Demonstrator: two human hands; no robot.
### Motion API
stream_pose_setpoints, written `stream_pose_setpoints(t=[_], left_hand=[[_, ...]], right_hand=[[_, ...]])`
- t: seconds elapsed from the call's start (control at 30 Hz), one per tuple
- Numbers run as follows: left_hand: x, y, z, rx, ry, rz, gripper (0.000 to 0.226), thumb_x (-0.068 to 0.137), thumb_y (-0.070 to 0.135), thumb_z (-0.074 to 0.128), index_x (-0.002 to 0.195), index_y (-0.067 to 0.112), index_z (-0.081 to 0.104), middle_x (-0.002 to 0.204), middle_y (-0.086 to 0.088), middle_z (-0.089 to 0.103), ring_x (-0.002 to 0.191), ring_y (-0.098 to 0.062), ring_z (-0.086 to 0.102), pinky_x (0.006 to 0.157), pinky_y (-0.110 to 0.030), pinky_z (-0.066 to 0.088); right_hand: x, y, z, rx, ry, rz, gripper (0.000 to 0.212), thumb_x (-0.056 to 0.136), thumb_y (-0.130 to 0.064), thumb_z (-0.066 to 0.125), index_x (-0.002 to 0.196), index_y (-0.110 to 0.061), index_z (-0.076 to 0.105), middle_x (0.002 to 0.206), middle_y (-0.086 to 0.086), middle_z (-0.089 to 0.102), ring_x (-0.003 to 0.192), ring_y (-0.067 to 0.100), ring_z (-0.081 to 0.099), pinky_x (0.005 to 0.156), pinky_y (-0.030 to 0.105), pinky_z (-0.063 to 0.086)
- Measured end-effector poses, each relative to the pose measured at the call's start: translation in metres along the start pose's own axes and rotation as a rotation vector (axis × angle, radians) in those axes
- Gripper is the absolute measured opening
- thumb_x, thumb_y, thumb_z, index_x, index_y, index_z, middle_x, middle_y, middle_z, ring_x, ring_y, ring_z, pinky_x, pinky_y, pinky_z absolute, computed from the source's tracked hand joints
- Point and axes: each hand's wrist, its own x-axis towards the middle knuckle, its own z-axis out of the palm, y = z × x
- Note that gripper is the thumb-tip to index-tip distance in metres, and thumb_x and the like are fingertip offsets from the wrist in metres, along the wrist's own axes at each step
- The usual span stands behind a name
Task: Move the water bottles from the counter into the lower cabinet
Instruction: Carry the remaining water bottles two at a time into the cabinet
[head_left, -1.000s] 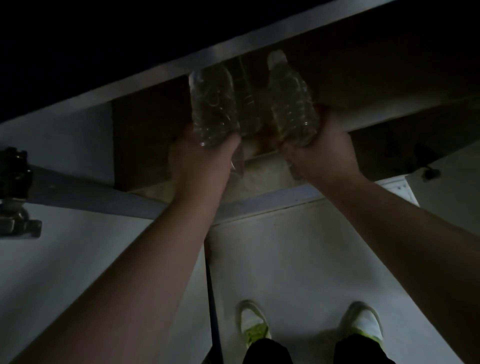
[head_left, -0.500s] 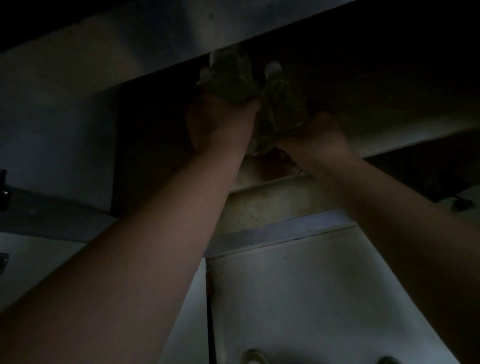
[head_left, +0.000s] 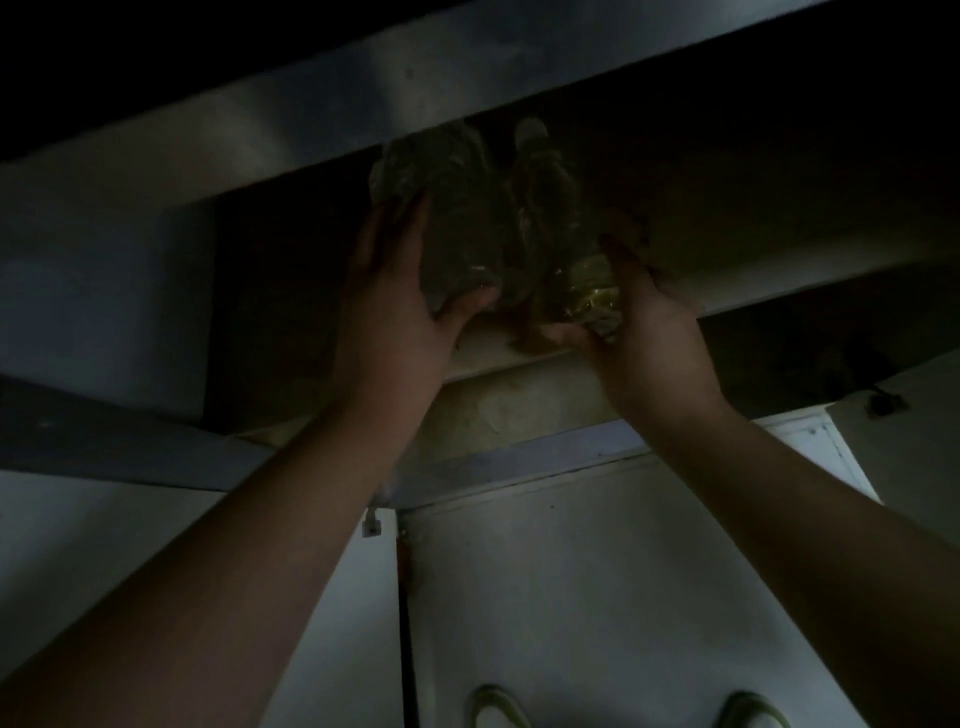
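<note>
Head view: two bottles are seen side by side on the shelf (head_left: 498, 358) inside the open cabinet (head_left: 291, 291), straight ahead of both hands, caps pointing away into the dark. The left bottle (head_left: 457, 234) is cupped loosely by the left hand (head_left: 400, 306), fingers spread and not clenched. The right bottle (head_left: 550, 223) is flanked by the right hand (head_left: 639, 332), palm open at its base; whether contact is kept cannot be told in the gloom. Each hand is nearest its own bottle. Above, the counter edge (head_left: 363, 104) overhangs closely. Below, a white door (head_left: 597, 571) and two shoe tips are seen. Probably, withdrawal is all that remains here.
</note>
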Motion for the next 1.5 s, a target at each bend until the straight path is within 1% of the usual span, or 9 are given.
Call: stream_pose_setpoints(t=[0.13, 0.3, 0.53, 0.73, 0.83, 0.97, 1.17, 1.3, 1.5], left_hand=[[0.005, -0.002, 0.005, 0.04, 0.042, 0.049, 0.077, 0.087, 0.046, 0.066, 0.152, 0.024, 0.031, 0.16, -0.009, 0.024, 0.145, -0.027, 0.028, 0.108, -0.033, 0.032], [0.008, -0.003, 0.01, 0.029, 0.064, 0.052, 0.073, 0.092, 0.044, 0.06, 0.153, 0.025, 0.026, 0.16, -0.01, 0.025, 0.146, -0.027, 0.026, 0.101, -0.024, 0.023], [0.013, -0.004, 0.006, 0.135, 0.053, 0.059, 0.071, 0.092, 0.046, 0.06, 0.152, 0.026, 0.028, 0.161, -0.008, 0.023, 0.145, -0.031, 0.027, 0.11, -0.046, 0.034], [-0.02, 0.005, -0.02, 0.149, 0.027, -0.011, 0.071, 0.092, 0.034, 0.063, 0.153, 0.029, 0.027, 0.159, -0.012, 0.025, 0.139, -0.036, 0.034, 0.103, -0.049, 0.044], [-0.056, 0.017, -0.038, 0.109, -0.06, -0.037, 0.063, 0.093, 0.028, 0.061, 0.15, 0.028, 0.034, 0.151, -0.013, 0.037, 0.13, -0.035, 0.044, 0.096, -0.051, 0.049], [-0.111, 0.041, -0.079, 0.095, -0.265, 0.01, 0.053, 0.09, 0.02, 0.063, 0.141, 0.018, 0.048, 0.139, -0.01, 0.05, 0.123, -0.032, 0.049, 0.096, -0.047, 0.046], [-0.183, 0.097, -0.184, 0.165, -0.486, 0.054, 0.045, 0.09, 0.025, 0.06, 0.133, 0.014, 0.055, 0.129, -0.008, 0.057, 0.116, -0.032, 0.055, 0.089, -0.049, 0.051], [-0.225, 0.144, -0.249, 0.239, -0.538, 0.142, 0.05, 0.086, 0.036, 0.043, 0.128, 0.015, 0.06, 0.121, -0.007, 0.062, 0.108, -0.032, 0.059, 0.084, -0.044, 0.048], [-0.269, 0.209, -0.303, 0.203, -0.636, 0.362, 0.049, 0.084, 0.038, 0.043, 0.12, 0.016, 0.067, 0.118, -0.007, 0.065, 0.105, -0.029, 0.061, 0.082, -0.041, 0.045]], right_hand=[[0.009, 0.001, 0.016, 0.021, 0.074, 0.007, 0.078, 0.085, -0.033, 0.071, 0.148, -0.018, 0.028, 0.142, 0.008, 0.047, 0.128, 0.026, 0.046, 0.1, 0.035, 0.042], [0.019, 0.001, 0.032, 0.02, 0.153, 0.014, 0.081, 0.086, -0.033, 0.069, 0.149, -0.008, 0.024, 0.147, 0.013, 0.04, 0.131, 0.029, 0.042, 0.106, 0.04, 0.04], [0.034, 0.003, 0.023, -0.147, -0.018, 0.04, 0.087, 0.093, -0.046, 0.056, 0.153, -0.008, 0.006, 0.147, 0.018, 0.039, 0.124, 0.031, 0.049, 0.1, 0.036, 0.04], [-0.017, -0.007, -0.007, -0.031, -0.009, 0.01, 0.066, 0.091, -0.031, 0.063, 0.147, -0.017, 0.031, 0.145, 0.008, 0.042, 0.132, 0.023, 0.041, 0.108, 0.04, 0.039], [-0.063, -0.014, -0.039, -0.08, -0.089, 0.055, 0.059, 0.094, -0.034, 0.057, 0.146, -0.018, 0.034, 0.146, 0.005, 0.042, 0.136, 0.021, 0.035, 0.109, 0.033, 0.032], [-0.121, -0.022, -0.103, -0.257, -0.192, 0.04, 0.043, 0.097, -0.03, 0.052, 0.135, -0.01, 0.048, 0.134, 0.013, 0.052, 0.123, 0.03, 0.047, 0.102, 0.039, 0.039], [-0.212, -0.074, -0.223, -0.441, -0.449, -0.024, 0.047, 0.094, -0.04, 0.042, 0.13, -0.014, 0.057, 0.13, 0.007, 0.058, 0.12, 0.028, 0.053, 0.1, 0.039, 0.044], [-0.279, -0.122, -0.291, -0.512, -0.448, 0.042, 0.046, 0.092, -0.038, 0.04, 0.127, -0.015, 0.06, 0.126, 0.005, 0.061, 0.116, 0.028, 0.057, 0.097, 0.038, 0.045], [-0.364, -0.17, -0.377, -0.688, -0.418, 0.085, 0.041, 0.09, -0.036, 0.044, 0.121, -0.018, 0.063, 0.127, 0.004, 0.063, 0.119, 0.026, 0.057, 0.1, 0.039, 0.046]])
